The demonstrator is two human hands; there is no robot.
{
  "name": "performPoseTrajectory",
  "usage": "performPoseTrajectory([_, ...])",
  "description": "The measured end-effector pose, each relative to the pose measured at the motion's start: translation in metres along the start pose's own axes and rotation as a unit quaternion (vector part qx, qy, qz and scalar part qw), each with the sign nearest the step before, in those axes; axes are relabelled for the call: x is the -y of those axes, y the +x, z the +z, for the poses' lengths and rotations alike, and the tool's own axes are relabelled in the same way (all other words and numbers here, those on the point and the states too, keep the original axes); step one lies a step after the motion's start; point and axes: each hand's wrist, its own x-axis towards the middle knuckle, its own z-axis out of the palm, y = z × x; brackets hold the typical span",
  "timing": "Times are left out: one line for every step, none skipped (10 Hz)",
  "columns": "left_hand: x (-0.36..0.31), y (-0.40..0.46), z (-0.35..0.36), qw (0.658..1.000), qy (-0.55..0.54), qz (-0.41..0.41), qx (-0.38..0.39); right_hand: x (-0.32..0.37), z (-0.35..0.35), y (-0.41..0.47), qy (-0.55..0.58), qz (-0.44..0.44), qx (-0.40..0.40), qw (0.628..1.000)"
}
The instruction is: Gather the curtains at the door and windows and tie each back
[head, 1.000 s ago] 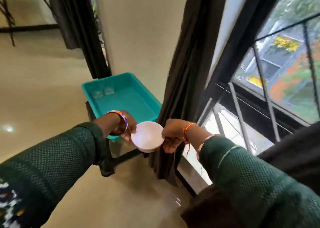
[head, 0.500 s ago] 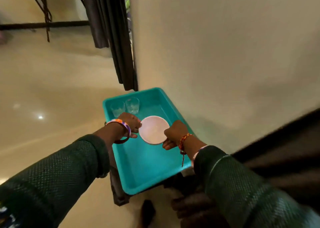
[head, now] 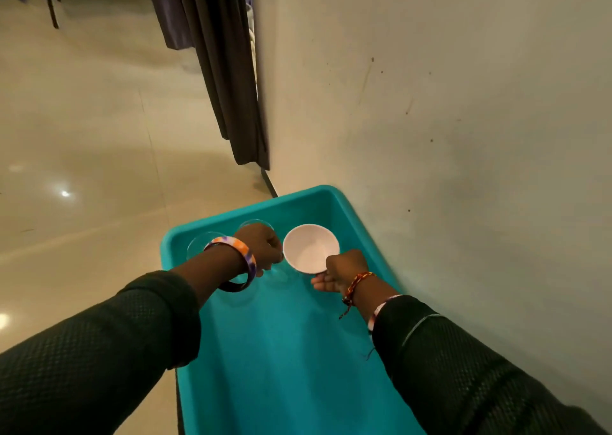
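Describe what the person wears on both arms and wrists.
Both arms are in dark green, mesh-textured knit sleeves. The left wrist carries a wide bangle patterned in orange, purple and white. The right wrist has a braided red and yellow thread with a loose hanging end, and a pale cuff edge shows at that sleeve's opening.

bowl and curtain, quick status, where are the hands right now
Left hand and right hand both grip the white bowl over the teal tray. Dark curtain hangs loose, untied. Two glasses sit beside the left hand.
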Motion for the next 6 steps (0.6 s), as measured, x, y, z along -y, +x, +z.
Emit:
performPoseTrajectory([-0.001, 0.018, -0.002, 1.0, 0.014, 0.006, 0.024, 0.007, 0.01, 0.02, 0.019, 0.014, 0.003, 1.0])
performPoseTrajectory([-0.005, 0.025, -0.001, 0.998, 0.027, 0.011, 0.055, 0.007, 0.016, 0.035, 0.028, 0.036, 0.008, 0.999])
performPoseTrajectory([-0.007, 0.027, -0.003, 0.997, 0.035, 0.019, 0.07, 0.005, 0.023, 0.041, 0.022, 0.045, 0.006, 0.999])
performPoseTrajectory([-0.012, 0.03, -0.007, 0.995, 0.048, 0.031, 0.08, 0.005, 0.031, 0.037, 0.045, 0.068, 0.025, 0.996])
performPoseTrajectory([-0.014, 0.028, -0.012, 0.99, 0.082, 0.052, 0.1, 0.003, 0.031, 0.022, 0.083, 0.084, 0.037, 0.992])
performPoseTrajectory([-0.018, 0.021, -0.021, 0.984, 0.116, 0.071, 0.113, -0.001, 0.026, -0.001, 0.096, 0.069, 0.006, 0.993])
